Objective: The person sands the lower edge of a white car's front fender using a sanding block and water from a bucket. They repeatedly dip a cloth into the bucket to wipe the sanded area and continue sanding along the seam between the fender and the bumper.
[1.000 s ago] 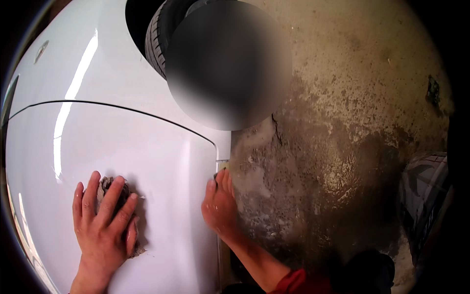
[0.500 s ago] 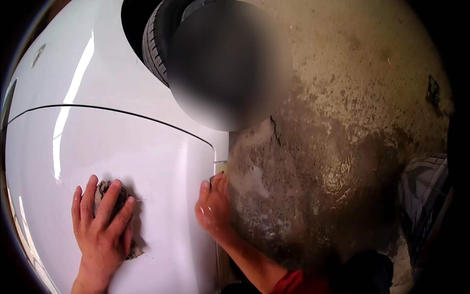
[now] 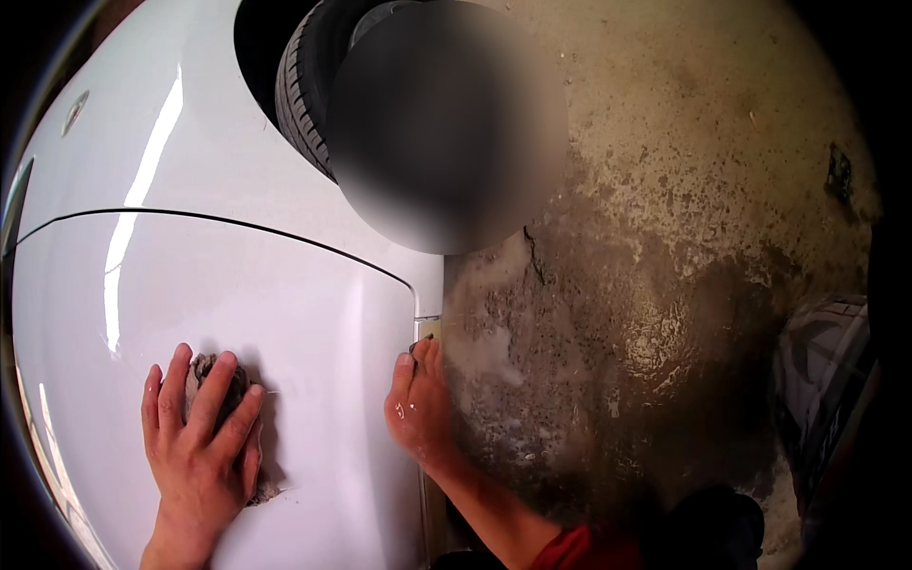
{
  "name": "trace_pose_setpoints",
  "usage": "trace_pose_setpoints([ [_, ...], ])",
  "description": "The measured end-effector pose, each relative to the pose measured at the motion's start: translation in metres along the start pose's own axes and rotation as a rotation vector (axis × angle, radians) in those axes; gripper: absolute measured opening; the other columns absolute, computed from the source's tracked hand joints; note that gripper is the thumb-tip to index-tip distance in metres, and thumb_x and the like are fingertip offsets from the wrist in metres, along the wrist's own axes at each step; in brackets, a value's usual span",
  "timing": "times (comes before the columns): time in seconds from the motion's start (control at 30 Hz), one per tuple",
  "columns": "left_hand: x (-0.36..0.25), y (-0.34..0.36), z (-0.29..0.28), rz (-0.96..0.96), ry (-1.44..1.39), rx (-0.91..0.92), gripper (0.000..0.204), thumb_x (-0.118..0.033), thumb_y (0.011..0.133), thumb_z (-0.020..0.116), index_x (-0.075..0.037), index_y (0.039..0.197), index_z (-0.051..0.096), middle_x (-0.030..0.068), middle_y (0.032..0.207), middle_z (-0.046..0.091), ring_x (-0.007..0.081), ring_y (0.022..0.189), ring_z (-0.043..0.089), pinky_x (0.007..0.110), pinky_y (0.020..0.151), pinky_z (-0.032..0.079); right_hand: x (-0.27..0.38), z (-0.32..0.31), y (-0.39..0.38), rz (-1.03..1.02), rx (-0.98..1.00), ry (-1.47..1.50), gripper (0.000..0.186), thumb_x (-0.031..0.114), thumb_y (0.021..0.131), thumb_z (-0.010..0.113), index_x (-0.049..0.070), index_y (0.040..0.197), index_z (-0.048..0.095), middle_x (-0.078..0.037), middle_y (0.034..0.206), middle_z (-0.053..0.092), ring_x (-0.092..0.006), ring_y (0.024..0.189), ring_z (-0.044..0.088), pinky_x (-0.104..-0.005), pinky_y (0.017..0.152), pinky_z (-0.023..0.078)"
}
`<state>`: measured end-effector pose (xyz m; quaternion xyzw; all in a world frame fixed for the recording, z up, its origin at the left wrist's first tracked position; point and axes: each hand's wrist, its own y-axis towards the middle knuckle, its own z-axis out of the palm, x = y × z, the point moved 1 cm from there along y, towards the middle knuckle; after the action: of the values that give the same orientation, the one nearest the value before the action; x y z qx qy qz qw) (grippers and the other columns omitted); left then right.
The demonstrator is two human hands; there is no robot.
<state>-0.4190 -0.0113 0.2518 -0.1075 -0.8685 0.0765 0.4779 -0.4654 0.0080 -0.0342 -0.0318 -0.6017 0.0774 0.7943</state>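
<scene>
My left hand (image 3: 199,446) is curved over a crumpled, dirty grey-brown rag (image 3: 233,388) and presses it against the white car door (image 3: 313,313). Part of the cloth shows between the fingers and below the palm. At the door's lower edge, my right hand (image 3: 418,404) is closed, its fingers drawn together against the yellowish sill strip (image 3: 430,329). A small dark edge shows by its fingertips; what it belongs to is too hidden to tell. The skin on the back of this hand looks wet.
A dark seam divides the door from the white front fender (image 3: 218,142). Beyond, a black tyre (image 3: 306,104) sits in the wheel arch, partly behind a blurred round patch. On the right lies a stained, wet concrete floor (image 3: 684,190). Patterned fabric (image 3: 822,380) shows at the right edge.
My right hand has shifted slightly down and to the right along the sill. The left hand and rag stay nearly in place on the door.
</scene>
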Motion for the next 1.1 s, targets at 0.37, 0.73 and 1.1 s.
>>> trace_pose_setpoints([
  [0.37,0.000,-0.005,0.001,-0.011,0.031,0.042,0.039,-0.009,0.078,0.071,-0.012,0.116,0.078,0.0128,0.147,0.062,0.0476,0.144,0.047,0.065,0.120,0.034,0.017,-0.006,0.027,0.144,0.152,0.185,0.049,0.014,0.110,0.040,-0.029,0.131,0.045,-0.053,0.141,0.042,-0.0669,0.138,0.035,-0.0621,0.123,0.026],
  [0.73,0.003,-0.003,0.006,0.036,-0.008,0.003,0.047,-0.001,0.065,0.069,-0.010,0.110,0.078,0.0118,0.143,0.064,0.0475,0.140,0.050,0.066,0.118,0.036,-0.020,0.011,-0.011,-0.248,-0.092,0.038,0.042,0.007,0.102,0.049,-0.026,0.128,0.043,-0.054,0.139,0.040,-0.0699,0.136,0.036,-0.0693,0.121,0.026],
  [1.1,0.003,0.000,0.003,0.076,0.007,0.024,0.037,-0.007,0.066,0.068,-0.011,0.101,0.078,0.0081,0.145,0.063,0.0441,0.140,0.049,0.063,0.118,0.035,-0.026,0.002,-0.065,0.076,0.131,0.017,0.064,0.024,0.113,0.038,-0.022,0.155,0.025,-0.044,0.164,0.019,-0.0535,0.156,0.019,-0.0504,0.131,0.015],
])
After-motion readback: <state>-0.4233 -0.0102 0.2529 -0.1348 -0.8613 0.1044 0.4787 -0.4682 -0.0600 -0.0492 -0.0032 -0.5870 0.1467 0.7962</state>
